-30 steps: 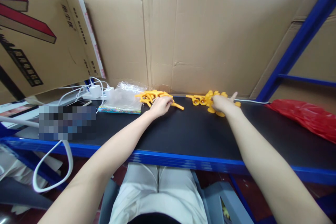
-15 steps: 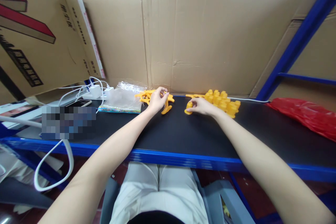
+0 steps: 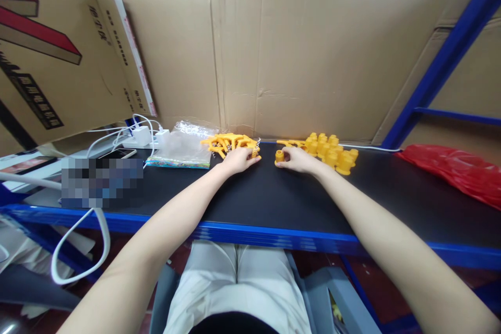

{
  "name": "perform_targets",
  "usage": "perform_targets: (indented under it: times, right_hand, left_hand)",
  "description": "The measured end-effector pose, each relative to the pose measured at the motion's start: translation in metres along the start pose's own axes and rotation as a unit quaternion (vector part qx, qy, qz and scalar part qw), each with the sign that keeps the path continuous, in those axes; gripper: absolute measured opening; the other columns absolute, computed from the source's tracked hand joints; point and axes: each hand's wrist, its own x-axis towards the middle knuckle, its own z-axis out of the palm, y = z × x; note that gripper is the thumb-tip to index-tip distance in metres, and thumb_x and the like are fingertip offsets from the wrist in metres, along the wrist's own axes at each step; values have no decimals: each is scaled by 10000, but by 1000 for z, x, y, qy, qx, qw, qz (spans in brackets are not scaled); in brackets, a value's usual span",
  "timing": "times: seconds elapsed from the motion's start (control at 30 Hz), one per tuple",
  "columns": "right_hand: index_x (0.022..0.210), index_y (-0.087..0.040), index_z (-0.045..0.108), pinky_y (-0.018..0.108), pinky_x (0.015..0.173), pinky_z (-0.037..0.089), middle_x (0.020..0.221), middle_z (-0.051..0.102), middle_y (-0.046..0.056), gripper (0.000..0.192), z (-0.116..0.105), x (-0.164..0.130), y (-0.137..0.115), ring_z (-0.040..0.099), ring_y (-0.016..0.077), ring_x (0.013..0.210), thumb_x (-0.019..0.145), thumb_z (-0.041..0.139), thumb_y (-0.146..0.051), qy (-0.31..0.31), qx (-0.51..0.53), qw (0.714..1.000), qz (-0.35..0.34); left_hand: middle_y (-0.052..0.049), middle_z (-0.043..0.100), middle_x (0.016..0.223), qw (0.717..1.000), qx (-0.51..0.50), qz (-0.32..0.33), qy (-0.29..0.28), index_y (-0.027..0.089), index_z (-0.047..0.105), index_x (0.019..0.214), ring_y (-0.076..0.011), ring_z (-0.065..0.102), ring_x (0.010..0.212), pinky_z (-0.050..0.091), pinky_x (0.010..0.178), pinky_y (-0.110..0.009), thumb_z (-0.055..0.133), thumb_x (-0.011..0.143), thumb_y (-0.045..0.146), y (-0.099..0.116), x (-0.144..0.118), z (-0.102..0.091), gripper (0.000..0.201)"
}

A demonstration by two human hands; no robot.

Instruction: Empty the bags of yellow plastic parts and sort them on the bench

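My left hand (image 3: pixel 238 160) pinches a small yellow plastic piece with a chain or spring (image 3: pixel 255 152), its far end hidden by the fingers. Just behind that hand lies a pile of yellow branch-shaped plastic pieces (image 3: pixel 230 141), with bits of metal chain among them. My right hand (image 3: pixel 297 158) is closed on a small yellow stepped plastic cylinder (image 3: pixel 279 157), which stands upright on the black tabletop (image 3: pixel 270 198). Beyond the right wrist several similar yellow cylinders (image 3: pixel 331 150) are grouped together. A bare gap of tabletop separates the two hands.
Left of the branch-shaped pile lies a clear plastic bag (image 3: pixel 183 146), near white chargers (image 3: pixel 143 136) and cables. A red plastic bag (image 3: pixel 450 169) rests at the right. Cardboard (image 3: pixel 313 62) walls the back, and a blue rail (image 3: pixel 274 235) edges the table in front.
My left hand has drawn toward me off the branch-shaped pile, now with the small yellow piece at its fingertips. The right hand's cylinder has tipped more upright, shifting slightly left.
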Motion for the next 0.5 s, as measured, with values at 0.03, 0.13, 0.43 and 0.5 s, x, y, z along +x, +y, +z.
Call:
perform_targets:
  times: [0.03, 0.13, 0.43, 0.5]
  right_hand:
    - [810, -156, 572, 263, 638, 411, 814, 640, 47, 179, -1, 0, 0, 585, 169, 730, 710, 659, -277, 6, -10, 1000, -4]
    - [847, -159, 587, 265, 665, 420, 846, 651, 48, 173, -3, 0, 0, 592, 175, 756, 703, 654, -229, 15, -26, 999, -17]
    - [864, -153, 632, 271, 672, 430, 853, 668, 57, 194, -7, 0, 1, 600, 186, 762, 706, 665, -261, 33, -34, 997, -57]
    - [870, -150, 639, 272, 670, 434, 852, 669, 58, 201, -6, 1, 2, 600, 183, 754, 711, 662, -272, 34, -27, 997, -66]
  left_hand:
    - [-55, 630, 726, 1000, 23, 0, 9, 166, 651, 853, -178, 578, 671, 410, 623, -275, 486, 864, 469, 1, -1, -2, 345]
    - [-75, 653, 797, 997, 70, -10, 34, 176, 644, 904, -205, 606, 741, 434, 671, -296, 437, 894, 443, 6, -2, -8, 338]
    - [-137, 608, 1100, 974, 206, -90, -15, 152, 663, 1009, -271, 624, 921, 465, 768, -362, 449, 869, 229, 19, -6, -21, 267]
    - [-150, 602, 1100, 972, 212, -99, -15, 139, 665, 1007, -279, 626, 920, 469, 763, -369, 439, 869, 221, 19, -6, -21, 277]
